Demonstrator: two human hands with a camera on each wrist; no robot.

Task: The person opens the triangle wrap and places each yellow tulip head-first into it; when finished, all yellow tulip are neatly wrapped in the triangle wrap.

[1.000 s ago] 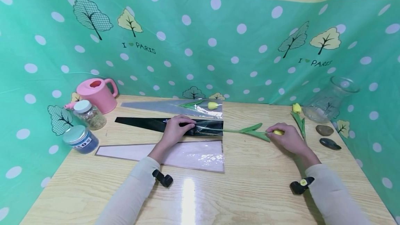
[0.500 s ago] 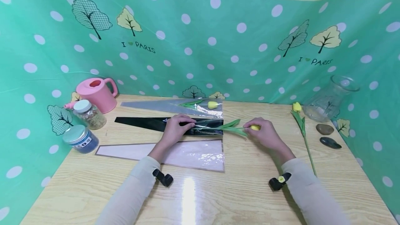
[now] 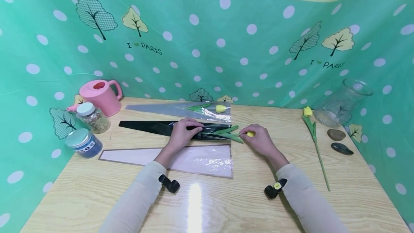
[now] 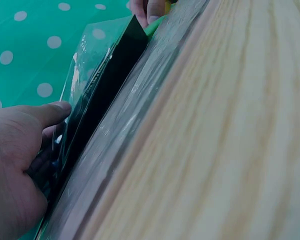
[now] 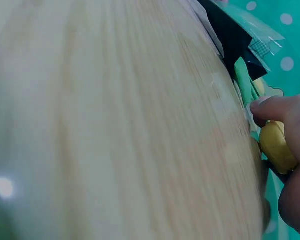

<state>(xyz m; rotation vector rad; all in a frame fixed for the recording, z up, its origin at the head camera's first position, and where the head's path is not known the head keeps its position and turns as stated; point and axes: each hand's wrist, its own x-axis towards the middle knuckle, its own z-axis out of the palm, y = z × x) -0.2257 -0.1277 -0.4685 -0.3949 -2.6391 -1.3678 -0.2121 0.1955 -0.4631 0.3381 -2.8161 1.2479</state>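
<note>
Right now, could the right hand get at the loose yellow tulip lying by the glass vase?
Probably not yet: the right hand grips another tulip. Bare table lies between it and the loose tulip.

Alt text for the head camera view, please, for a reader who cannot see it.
On a light wooden table, the person's left hand holds a black-backed cellophane flower sleeve while the right hand grips a yellow artificial tulip, its green leaves at the sleeve's mouth. A pink watering can stands far left, a clear glass vase far right.
</note>
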